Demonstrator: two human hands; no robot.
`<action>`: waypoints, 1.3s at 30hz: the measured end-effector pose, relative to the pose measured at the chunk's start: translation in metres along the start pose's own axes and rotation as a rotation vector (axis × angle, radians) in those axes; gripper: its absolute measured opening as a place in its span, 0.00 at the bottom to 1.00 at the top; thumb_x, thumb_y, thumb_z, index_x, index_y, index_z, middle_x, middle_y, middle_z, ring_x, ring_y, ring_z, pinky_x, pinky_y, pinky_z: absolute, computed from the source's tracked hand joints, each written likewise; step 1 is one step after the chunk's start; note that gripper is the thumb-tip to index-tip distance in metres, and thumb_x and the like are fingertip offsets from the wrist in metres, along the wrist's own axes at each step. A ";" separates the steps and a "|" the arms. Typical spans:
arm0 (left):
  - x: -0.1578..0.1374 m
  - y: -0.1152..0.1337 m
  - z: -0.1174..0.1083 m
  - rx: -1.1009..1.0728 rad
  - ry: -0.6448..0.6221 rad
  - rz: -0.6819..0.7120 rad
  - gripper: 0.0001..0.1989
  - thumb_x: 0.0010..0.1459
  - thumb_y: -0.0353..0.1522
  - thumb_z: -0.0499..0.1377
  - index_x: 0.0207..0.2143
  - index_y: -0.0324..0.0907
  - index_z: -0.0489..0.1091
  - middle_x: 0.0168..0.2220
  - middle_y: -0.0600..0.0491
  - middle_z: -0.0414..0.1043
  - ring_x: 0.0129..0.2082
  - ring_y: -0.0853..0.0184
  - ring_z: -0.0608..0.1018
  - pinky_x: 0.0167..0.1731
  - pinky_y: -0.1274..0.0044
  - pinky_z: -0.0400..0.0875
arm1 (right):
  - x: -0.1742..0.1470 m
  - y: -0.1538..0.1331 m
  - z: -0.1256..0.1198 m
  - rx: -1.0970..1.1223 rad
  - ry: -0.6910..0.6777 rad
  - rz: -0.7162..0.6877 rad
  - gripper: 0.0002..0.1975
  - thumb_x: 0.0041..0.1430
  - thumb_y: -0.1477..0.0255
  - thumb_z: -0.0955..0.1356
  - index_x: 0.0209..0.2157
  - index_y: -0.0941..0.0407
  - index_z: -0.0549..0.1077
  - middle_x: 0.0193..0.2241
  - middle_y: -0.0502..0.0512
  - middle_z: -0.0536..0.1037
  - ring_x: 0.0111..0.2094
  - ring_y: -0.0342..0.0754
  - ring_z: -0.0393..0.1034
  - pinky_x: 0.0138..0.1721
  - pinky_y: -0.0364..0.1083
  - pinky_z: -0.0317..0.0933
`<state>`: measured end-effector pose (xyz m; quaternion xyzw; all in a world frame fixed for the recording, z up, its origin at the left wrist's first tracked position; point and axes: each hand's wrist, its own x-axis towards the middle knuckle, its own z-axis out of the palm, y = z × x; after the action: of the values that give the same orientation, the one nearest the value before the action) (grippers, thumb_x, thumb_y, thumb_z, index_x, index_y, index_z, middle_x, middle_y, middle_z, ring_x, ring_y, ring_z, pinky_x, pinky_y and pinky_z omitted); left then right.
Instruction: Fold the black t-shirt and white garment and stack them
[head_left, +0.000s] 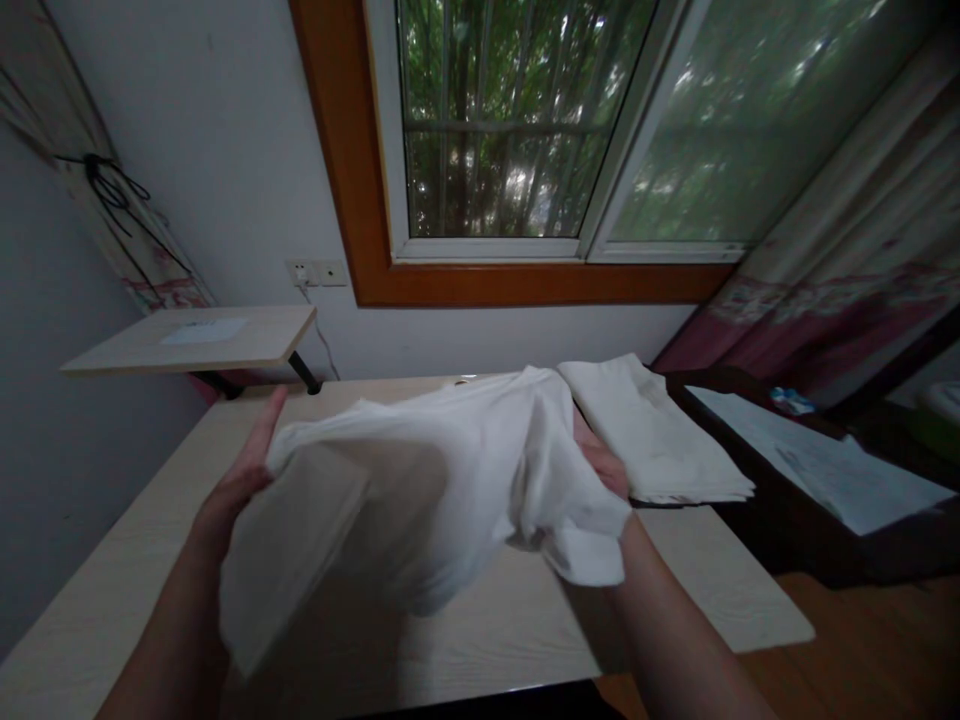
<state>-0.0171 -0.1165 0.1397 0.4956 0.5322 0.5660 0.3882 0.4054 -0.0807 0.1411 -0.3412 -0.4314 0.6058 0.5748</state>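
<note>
A white T-shirt (457, 450) is stretched between my two hands above the table, its sleeve-like ends drooping on both sides. My left hand (244, 475) grips it at the left end, with one finger sticking up and the others partly covered by the fabric. At the other end, my right hand (604, 465) is closed on the cloth, and most of its fingers are hidden behind the folds. Just beyond my right hand lies a folded white cloth (660, 430) in a flat stack on the table's right side.
The pale wooden table (495, 640) reaches back to the wall under a window. A small raised shelf (195, 340) with a paper on it stands at the back left. To the right is a dark surface (720, 530) bearing a large pale sheet (825, 460).
</note>
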 end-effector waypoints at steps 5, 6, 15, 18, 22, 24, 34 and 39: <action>0.032 -0.009 0.032 -0.413 0.070 -0.061 0.42 0.57 0.36 0.65 0.69 0.64 0.49 0.68 0.51 0.64 0.60 0.60 0.75 0.62 0.61 0.67 | 0.049 0.002 -0.002 -0.115 0.040 -0.101 0.37 0.56 0.56 0.71 0.67 0.35 0.59 0.65 0.51 0.67 0.58 0.53 0.70 0.57 0.57 0.66; 0.035 -0.017 0.034 -0.416 0.095 -0.049 0.40 0.57 0.36 0.65 0.68 0.62 0.53 0.68 0.50 0.62 0.60 0.61 0.75 0.62 0.61 0.67 | 0.056 0.009 -0.008 -0.176 0.081 -0.091 0.37 0.57 0.56 0.71 0.67 0.35 0.60 0.67 0.51 0.64 0.60 0.54 0.68 0.56 0.57 0.66; 0.009 -0.081 0.053 0.463 -0.403 -0.064 0.15 0.56 0.44 0.62 0.40 0.45 0.78 0.42 0.47 0.80 0.42 0.56 0.81 0.44 0.64 0.75 | 0.038 0.076 -0.029 -0.775 -0.187 0.001 0.18 0.59 0.54 0.72 0.27 0.54 0.74 0.27 0.52 0.75 0.30 0.48 0.67 0.34 0.46 0.62; -0.003 -0.088 0.069 0.768 -0.516 0.085 0.09 0.52 0.38 0.63 0.34 0.44 0.78 0.39 0.46 0.78 0.40 0.54 0.79 0.44 0.64 0.72 | 0.025 0.083 -0.021 -0.896 -0.403 0.036 0.19 0.54 0.54 0.75 0.27 0.56 0.75 0.26 0.49 0.73 0.29 0.45 0.65 0.31 0.43 0.59; -0.015 -0.097 0.093 0.928 -0.445 0.180 0.18 0.46 0.33 0.65 0.42 0.45 0.76 0.47 0.42 0.75 0.49 0.49 0.75 0.50 0.61 0.70 | 0.013 0.096 -0.008 -0.981 -0.526 -0.124 0.31 0.39 0.62 0.83 0.46 0.55 0.77 0.42 0.54 0.76 0.42 0.52 0.71 0.44 0.47 0.66; -0.020 -0.098 0.107 0.852 -0.472 0.178 0.20 0.46 0.34 0.64 0.44 0.46 0.75 0.49 0.43 0.74 0.51 0.50 0.74 0.52 0.60 0.69 | 0.010 0.103 0.001 -0.987 -0.558 -0.164 0.29 0.43 0.66 0.82 0.48 0.55 0.77 0.44 0.56 0.77 0.46 0.55 0.71 0.49 0.50 0.66; -0.012 -0.047 0.097 0.301 -0.294 -0.120 0.13 0.63 0.46 0.53 0.38 0.47 0.67 0.30 0.55 0.72 0.30 0.65 0.75 0.31 0.74 0.71 | 0.014 0.070 0.003 -0.615 -0.455 0.003 0.16 0.62 0.56 0.71 0.33 0.55 0.79 0.28 0.50 0.78 0.31 0.47 0.69 0.34 0.44 0.65; 0.009 -0.025 0.051 0.288 -0.205 -0.135 0.18 0.56 0.48 0.63 0.35 0.44 0.67 0.21 0.62 0.65 0.18 0.74 0.64 0.19 0.80 0.57 | 0.031 0.032 -0.019 -0.665 -0.030 -0.239 0.15 0.61 0.57 0.72 0.38 0.54 0.81 0.37 0.55 0.81 0.41 0.51 0.73 0.45 0.48 0.66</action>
<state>0.0289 -0.0932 0.1133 0.5644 0.5974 0.4031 0.4026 0.4066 -0.0462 0.1071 -0.4479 -0.6503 0.3656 0.4928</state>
